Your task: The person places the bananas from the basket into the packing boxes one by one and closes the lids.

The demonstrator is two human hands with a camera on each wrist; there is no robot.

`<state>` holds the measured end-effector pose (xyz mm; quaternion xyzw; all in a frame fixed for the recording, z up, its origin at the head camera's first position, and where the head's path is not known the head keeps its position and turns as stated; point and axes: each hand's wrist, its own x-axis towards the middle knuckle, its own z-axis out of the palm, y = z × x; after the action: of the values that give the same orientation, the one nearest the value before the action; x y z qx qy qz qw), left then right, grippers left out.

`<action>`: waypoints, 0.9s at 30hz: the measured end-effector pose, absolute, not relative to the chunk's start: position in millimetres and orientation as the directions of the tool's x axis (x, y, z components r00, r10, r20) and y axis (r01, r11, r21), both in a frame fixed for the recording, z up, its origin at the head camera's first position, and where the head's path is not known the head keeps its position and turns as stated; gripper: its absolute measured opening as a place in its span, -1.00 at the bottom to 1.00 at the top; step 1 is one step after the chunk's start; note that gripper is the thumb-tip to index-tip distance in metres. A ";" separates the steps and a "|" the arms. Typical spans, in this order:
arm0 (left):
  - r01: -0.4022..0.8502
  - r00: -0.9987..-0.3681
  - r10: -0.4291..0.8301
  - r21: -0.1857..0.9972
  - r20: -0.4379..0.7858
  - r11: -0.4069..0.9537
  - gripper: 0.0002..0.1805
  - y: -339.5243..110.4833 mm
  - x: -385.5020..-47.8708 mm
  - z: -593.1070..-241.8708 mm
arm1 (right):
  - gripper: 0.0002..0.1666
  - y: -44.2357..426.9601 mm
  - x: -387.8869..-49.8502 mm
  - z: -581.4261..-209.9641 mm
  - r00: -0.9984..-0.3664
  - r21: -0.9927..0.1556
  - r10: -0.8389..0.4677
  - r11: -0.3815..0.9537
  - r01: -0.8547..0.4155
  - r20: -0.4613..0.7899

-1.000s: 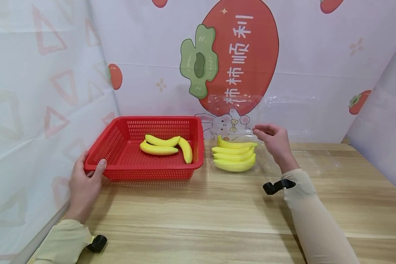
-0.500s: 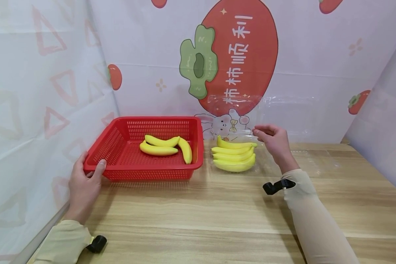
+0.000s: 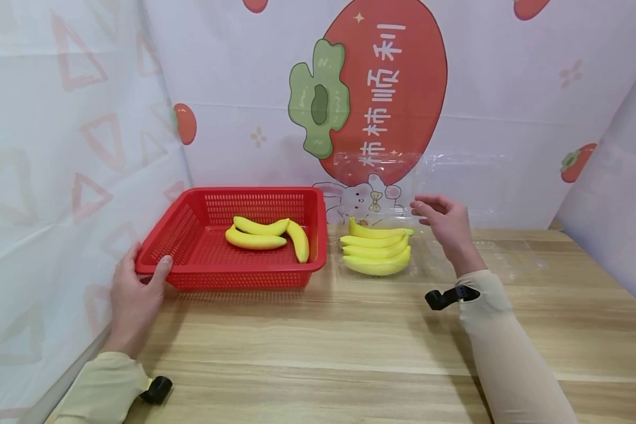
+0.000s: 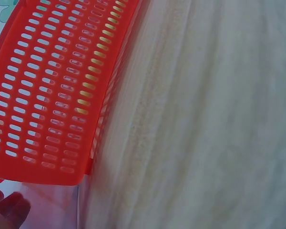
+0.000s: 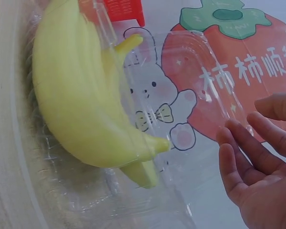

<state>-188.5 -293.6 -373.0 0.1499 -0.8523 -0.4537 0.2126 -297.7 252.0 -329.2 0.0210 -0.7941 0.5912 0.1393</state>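
My left hand [image 3: 138, 294] grips the near left corner of a red plastic basket [image 3: 233, 268], thumb over the rim. Three yellow bananas [image 3: 255, 239] lie inside the basket toward its right side. In the left wrist view, the slotted basket wall [image 4: 47, 95] fills the upper left and a few fingertips [image 4: 9, 207] show. Right of the basket, several bananas [image 3: 377, 262] lie side by side in a clear plastic container [image 3: 344, 274] whose lid stands up behind. My right hand [image 3: 445, 227] hovers right of them, fingers loosely bent and thumb apart, holding nothing.
More clear plastic [image 3: 514, 262] lies to the right of the bananas, its outline hard to make out. A printed backdrop [image 3: 509, 76] stands behind the wooden table [image 3: 318, 341]. A white cloth wall [image 3: 47, 176] runs close along the left hand.
My right hand has shifted slightly right, and its fingers and thumb have spread apart. The left hand, basket and bananas stay where they were.
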 end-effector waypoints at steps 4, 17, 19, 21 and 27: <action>-0.012 -0.835 -0.446 0.801 0.321 0.599 -0.13 -287.2 -186.9 -367.0 | -0.45 258.0 -297.3 -322.5 -0.950 -0.933 0.168 0.295 -0.208 0.265; 0.318 -0.834 -0.014 0.501 0.552 0.805 -0.23 -200.0 -207.5 -304.3 | -0.34 262.7 -301.4 -289.9 -0.956 -0.791 0.084 0.584 -0.180 0.280; 0.312 -0.875 0.059 0.467 0.481 0.828 -0.23 -183.7 -217.5 -294.5 | -0.31 260.3 -302.5 -286.3 -0.959 -0.745 0.056 0.642 -0.179 0.278; 0.296 -0.909 0.102 0.453 0.403 0.841 -0.20 -167.0 -229.2 -286.3 | -0.28 257.5 -304.8 -283.9 -0.961 -0.710 0.032 0.681 -0.180 0.275; 0.272 -0.955 0.159 0.521 0.252 0.809 -0.14 -114.8 -266.3 -266.9 | -0.19 250.7 -315.3 -276.1 -0.965 -0.607 -0.020 0.774 -0.180 0.262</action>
<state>-266.3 -114.8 -266.9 -0.1139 -0.9459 -0.2873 0.0985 -315.3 250.7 -276.1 0.0534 -0.9341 0.3317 0.1211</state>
